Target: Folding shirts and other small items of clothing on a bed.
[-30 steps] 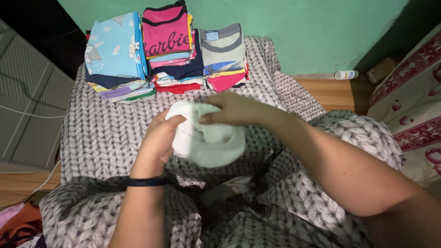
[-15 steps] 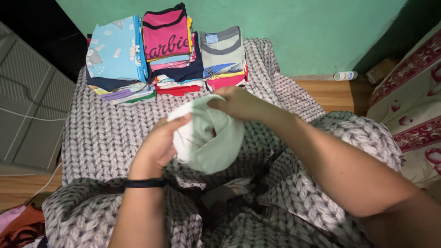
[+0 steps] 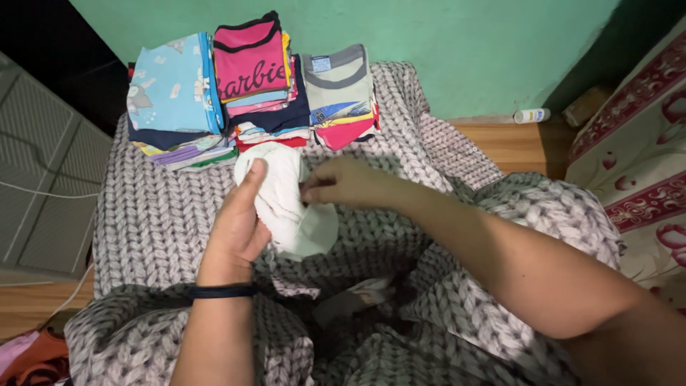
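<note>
The left hand [image 3: 239, 221] is curled around a small pale green garment [image 3: 289, 204], its thumb lying up along the cloth's near side and its fingers hidden behind the bundle. The right hand [image 3: 343, 182] meets the same garment from the other side, fingertips pinched together on a fold near its top. The cloth is bunched between the two hands, just above a grey knit-patterned blanket [image 3: 150, 214] that covers the person's lap and the surface ahead. A dark band [image 3: 221, 291] circles the left wrist.

Just beyond the hands sit three stacks of folded children's clothes: a light blue-topped stack [image 3: 171, 86] beyond the left hand, a pink-topped stack [image 3: 250, 61] in the middle, and a grey-topped stack [image 3: 339, 82] beyond the right hand. Behind them rises a green wall [image 3: 464, 43]. Well off to the right, a small white bottle [image 3: 530, 115] lies on a wooden floor [image 3: 514, 143], beside a red-and-cream patterned bedcover [image 3: 636, 143].
</note>
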